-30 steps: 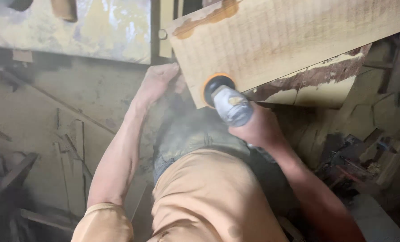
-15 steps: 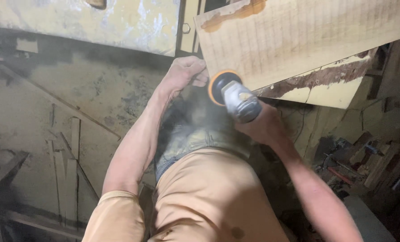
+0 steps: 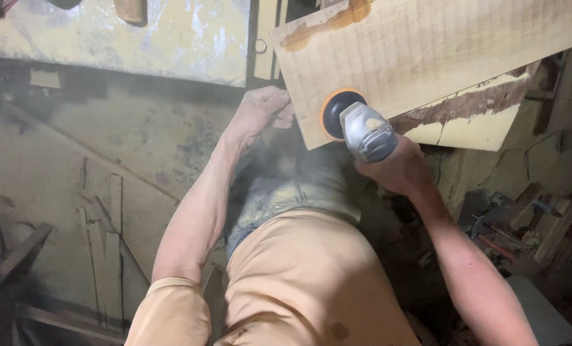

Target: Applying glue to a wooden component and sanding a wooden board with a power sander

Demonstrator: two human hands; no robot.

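Sander (image 3: 361, 128) with an orange disc is pressed against the near edge of a pale wooden board (image 3: 427, 57), gripped by the right hand (image 3: 395, 170), whose fingers are clamped around its grey body. The board's corner is held by the left hand (image 3: 263, 109), fingers curled on the edge. A paint-stained desk (image 3: 170, 38) is seen beyond. Dust hangs over a dusty floor (image 3: 74, 179) strewn with wood scraps (image 3: 542, 218).

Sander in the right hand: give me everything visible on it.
The sander is a handheld power tool with a silver-grey, dusty metal-looking head and a round orange-rimmed dark disc. The disc lies against the near edge of the pale wooden board. The right hand grips its body from behind; fine dust hangs below. No cord shows.
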